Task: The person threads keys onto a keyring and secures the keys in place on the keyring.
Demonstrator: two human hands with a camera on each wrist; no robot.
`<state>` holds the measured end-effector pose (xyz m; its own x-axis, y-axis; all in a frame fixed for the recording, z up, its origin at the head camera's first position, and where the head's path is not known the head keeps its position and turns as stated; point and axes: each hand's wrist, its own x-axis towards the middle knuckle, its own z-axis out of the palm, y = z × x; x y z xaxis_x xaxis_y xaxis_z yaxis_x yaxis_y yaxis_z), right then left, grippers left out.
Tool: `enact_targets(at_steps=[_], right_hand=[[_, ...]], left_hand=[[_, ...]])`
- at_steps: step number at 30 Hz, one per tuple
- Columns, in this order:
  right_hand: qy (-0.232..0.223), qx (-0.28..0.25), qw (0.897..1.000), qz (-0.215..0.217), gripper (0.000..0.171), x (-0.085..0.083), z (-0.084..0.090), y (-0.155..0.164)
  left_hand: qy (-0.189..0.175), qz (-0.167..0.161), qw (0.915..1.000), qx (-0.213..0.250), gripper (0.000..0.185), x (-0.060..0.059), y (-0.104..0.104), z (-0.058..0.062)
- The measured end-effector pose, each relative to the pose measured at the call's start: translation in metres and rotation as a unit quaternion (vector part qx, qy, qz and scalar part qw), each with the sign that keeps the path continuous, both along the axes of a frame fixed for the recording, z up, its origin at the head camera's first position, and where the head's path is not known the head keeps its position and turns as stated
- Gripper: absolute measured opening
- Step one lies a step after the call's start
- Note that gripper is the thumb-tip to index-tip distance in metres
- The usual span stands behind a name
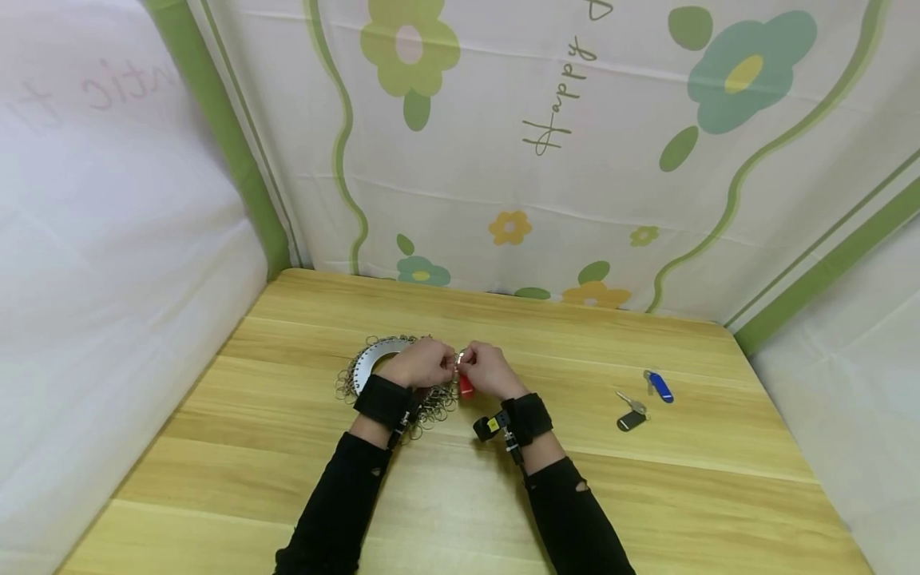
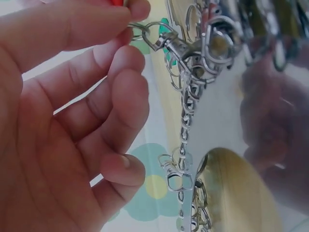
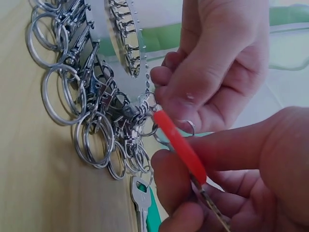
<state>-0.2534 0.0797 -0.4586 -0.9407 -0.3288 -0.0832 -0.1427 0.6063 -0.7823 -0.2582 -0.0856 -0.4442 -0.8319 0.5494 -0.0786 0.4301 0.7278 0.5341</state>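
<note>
My left hand (image 1: 424,366) pinches a small metal split ring (image 3: 189,126) between thumb and finger. Close beside it, my right hand (image 1: 492,371) grips a red key tag (image 3: 181,145), with a key's toothed blade (image 3: 215,208) jutting out below the tag. Under the left hand lies a flat silver ring-shaped plate (image 1: 364,367), its edge crowded with swivel clasps (image 2: 181,50) and split rings (image 3: 63,94). A silver key (image 3: 141,198) and a green tag (image 3: 153,212) hang among those rings. The left hand and forearm hide part of the plate in the head view.
To the right on the wooden table (image 1: 589,495) lie a blue tag (image 1: 660,388) with its key and a black tag (image 1: 631,421) with a silver key (image 1: 631,402). White cloth walls (image 1: 460,176) with printed flowers enclose the table's back and sides.
</note>
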Motion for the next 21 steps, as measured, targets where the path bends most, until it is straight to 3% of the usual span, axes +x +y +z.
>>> enact_targets(at_steps=[10,21], right_hand=[[0.015,0.012,1.000,0.013,0.010,0.0008,0.0015,0.0009],[0.002,0.006,0.999,0.038,0.005,0.0001,0.0012,0.0030]], left_hand=[[-0.003,0.001,1.0000,-0.005,0.026,-0.0007,0.0011,-0.0027],[-0.006,0.004,0.9999,-0.012,0.030,-0.0010,0.0012,-0.0026]])
